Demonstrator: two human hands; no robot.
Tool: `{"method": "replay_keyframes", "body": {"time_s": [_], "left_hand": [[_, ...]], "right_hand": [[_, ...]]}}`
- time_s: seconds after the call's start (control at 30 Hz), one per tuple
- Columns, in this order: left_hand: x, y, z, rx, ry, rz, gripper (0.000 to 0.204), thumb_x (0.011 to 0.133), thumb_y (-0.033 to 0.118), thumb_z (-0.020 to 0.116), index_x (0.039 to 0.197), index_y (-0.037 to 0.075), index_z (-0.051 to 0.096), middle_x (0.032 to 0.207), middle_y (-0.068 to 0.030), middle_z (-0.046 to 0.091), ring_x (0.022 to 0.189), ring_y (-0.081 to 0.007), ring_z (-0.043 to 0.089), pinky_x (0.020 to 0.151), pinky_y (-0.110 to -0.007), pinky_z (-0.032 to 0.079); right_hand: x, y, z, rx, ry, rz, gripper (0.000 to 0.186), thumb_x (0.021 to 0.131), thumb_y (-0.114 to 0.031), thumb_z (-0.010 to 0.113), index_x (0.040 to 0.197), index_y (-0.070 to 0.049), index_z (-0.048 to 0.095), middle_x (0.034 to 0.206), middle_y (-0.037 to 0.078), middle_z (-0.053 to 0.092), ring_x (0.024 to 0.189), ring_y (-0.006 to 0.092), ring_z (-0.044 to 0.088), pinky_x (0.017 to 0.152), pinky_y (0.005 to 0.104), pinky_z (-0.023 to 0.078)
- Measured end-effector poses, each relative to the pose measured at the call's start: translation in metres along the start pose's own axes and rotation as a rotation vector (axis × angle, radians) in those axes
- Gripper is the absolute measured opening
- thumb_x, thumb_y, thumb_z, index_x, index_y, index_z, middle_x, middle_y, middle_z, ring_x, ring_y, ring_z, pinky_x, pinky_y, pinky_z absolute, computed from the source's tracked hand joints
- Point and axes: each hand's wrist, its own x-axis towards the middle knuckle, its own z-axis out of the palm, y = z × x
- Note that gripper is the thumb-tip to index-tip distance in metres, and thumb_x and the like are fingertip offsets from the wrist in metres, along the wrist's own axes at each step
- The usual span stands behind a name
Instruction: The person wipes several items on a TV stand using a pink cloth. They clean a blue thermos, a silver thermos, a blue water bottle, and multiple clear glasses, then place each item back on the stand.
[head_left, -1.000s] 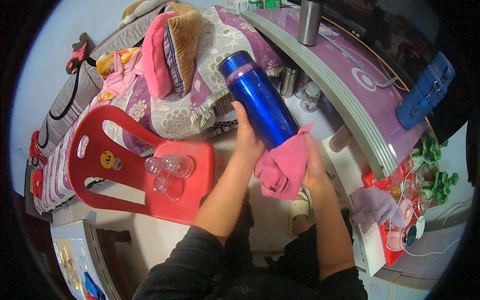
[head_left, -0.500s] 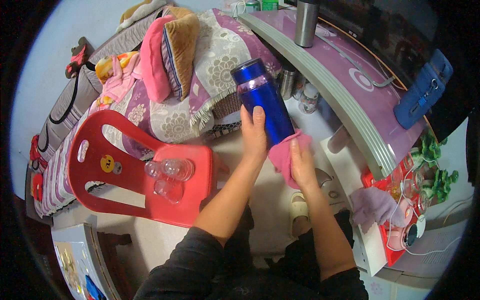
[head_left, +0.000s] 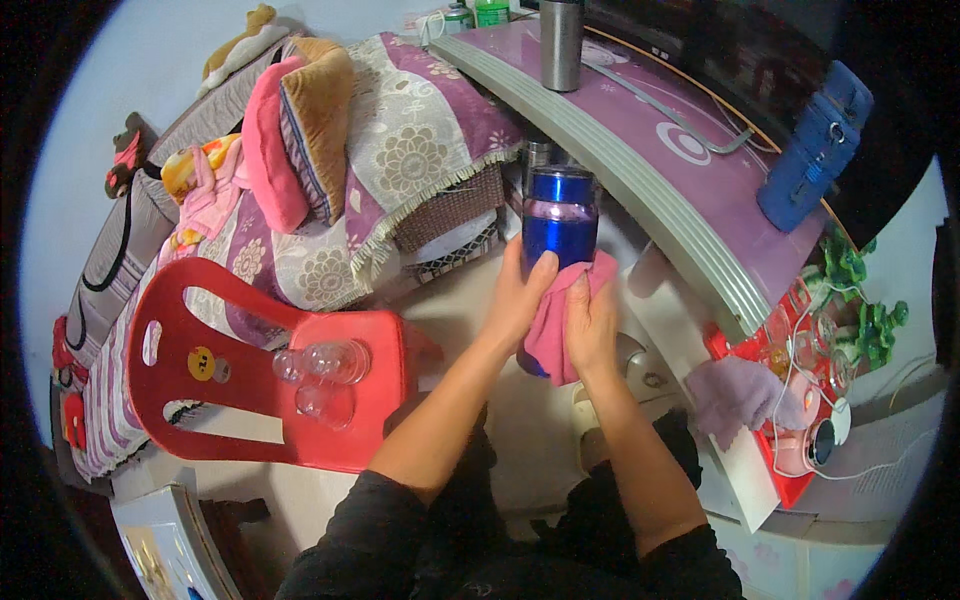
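A shiny blue thermos (head_left: 559,230) is held nearly upright in front of me, lid toward the cabinet. My left hand (head_left: 518,288) grips its left side, thumb across the front. My right hand (head_left: 590,325) is wrapped on a pink cloth (head_left: 550,325) pressed round the thermos's lower part, hiding most of it. To the left, a red plastic chair (head_left: 205,410) carries several clear glass pieces (head_left: 338,362) on its seat.
A patterned-covered couch (head_left: 415,135) with cushions stands behind. A purple cabinet top (head_left: 690,200) holds a steel flask (head_left: 560,50), a blue bottle pouch (head_left: 805,155) and a television. Below right, a red tray (head_left: 795,485) holds glasses, cables and a lilac cloth (head_left: 730,395).
The thermos has swung from leaning left to nearly upright. The pink cloth and my right hand have shifted left around it, and the view has shifted slightly.
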Motion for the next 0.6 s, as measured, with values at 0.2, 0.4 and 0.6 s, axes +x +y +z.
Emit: {"method": "replay_keyframes", "body": {"time_s": [0.2, 0.4, 0.6], "left_hand": [[-0.009, 0.006, -0.004, 0.338, -0.119, -0.082, 0.066, 0.085, 0.045, 0.053, 0.128, -0.002, 0.036, 0.119, -0.0202, 0.050, 0.111, -0.0266, 0.048, 0.094, -0.034, 0.036], [-0.008, 0.020, -0.020, 0.188, -0.418, -0.324, 0.064, 0.086, 0.048, 0.049, 0.128, 0.000, 0.038, 0.117, -0.0140, 0.051, 0.105, -0.0195, 0.050, 0.091, -0.033, 0.040], [-0.011, 0.038, -0.026, -0.004, -0.483, -0.576, 0.069, 0.083, 0.057, 0.050, 0.129, 0.006, 0.042, 0.121, -0.0130, 0.052, 0.103, -0.0209, 0.054, 0.087, -0.033, 0.044]], "right_hand": [[0.015, 0.001, -0.003, 0.114, 0.173, 0.265, 0.051, 0.091, -0.042, 0.044, 0.112, 0.004, 0.048, 0.107, 0.021, 0.056, 0.096, 0.0302, 0.055, 0.082, 0.0393, 0.042], [0.028, 0.003, -0.008, 0.379, 0.236, 0.424, 0.049, 0.090, -0.043, 0.048, 0.112, 0.001, 0.048, 0.105, 0.014, 0.056, 0.096, 0.0199, 0.053, 0.084, 0.0322, 0.042], [0.031, 0.017, -0.013, 0.872, 0.225, 0.541, 0.041, 0.094, -0.040, 0.038, 0.112, -0.005, 0.050, 0.108, 0.011, 0.055, 0.098, 0.0205, 0.054, 0.085, 0.0329, 0.044]]}}
